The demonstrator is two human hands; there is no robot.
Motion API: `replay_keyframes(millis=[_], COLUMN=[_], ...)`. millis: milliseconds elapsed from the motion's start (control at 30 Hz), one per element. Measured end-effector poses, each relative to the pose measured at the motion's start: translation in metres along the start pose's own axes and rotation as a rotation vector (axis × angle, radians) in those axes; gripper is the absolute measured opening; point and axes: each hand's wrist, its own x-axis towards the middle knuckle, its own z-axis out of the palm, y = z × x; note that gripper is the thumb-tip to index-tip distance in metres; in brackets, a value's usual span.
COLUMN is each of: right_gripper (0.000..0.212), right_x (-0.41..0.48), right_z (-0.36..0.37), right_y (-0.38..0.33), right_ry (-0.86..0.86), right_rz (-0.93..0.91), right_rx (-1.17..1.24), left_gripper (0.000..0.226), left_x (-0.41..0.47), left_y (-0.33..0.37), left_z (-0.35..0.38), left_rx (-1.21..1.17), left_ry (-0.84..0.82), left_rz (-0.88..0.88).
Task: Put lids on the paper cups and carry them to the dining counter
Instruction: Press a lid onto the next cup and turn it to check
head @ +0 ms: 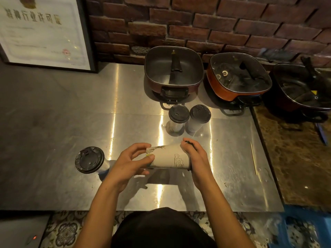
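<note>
A white paper cup (pixel 168 157) with line drawings lies sideways in the air above the steel counter (pixel 53 140), held between both hands. My left hand (pixel 129 163) grips its base end. My right hand (pixel 195 154) wraps its rim end, where a black lid edge (pixel 189 144) shows under the fingers. Two lidded cups (pixel 179 117) (pixel 199 116) stand upright side by side just beyond my hands. A third cup with a black lid (pixel 89 160) stands to the left of my left hand.
Three square electric hot pots (pixel 173 68) (pixel 238 76) (pixel 300 88) line the brick wall at the back. A framed certificate (pixel 43 31) leans at the back left. A thin wooden skewer (pixel 253 158) lies at the counter's right side. A stone ledge (pixel 295 158) borders the right.
</note>
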Motion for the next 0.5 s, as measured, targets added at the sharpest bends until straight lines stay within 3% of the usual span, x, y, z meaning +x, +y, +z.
replay_keyframes(millis=[133, 233, 500], right_gripper=[0.061, 0.049, 0.040], right_x=[0.0003, 0.0002, -0.0013], right_z=[0.0002, -0.0005, -0.0014], right_y=[-0.0008, 0.0000, 0.0020], right_ry=[0.006, 0.015, 0.024], right_rz=[0.005, -0.001, 0.000], right_rx=[0.021, 0.021, 0.031], left_gripper=[0.052, 0.058, 0.047], left_x=[-0.0020, -0.0023, -0.0044], left_y=[0.0050, 0.0057, 0.0070], left_z=[0.0040, 0.0030, 0.0040], left_rx=[-0.015, -0.034, 0.007], left_ry=[0.002, -0.019, -0.022], left_rz=[-0.060, -0.024, -0.027])
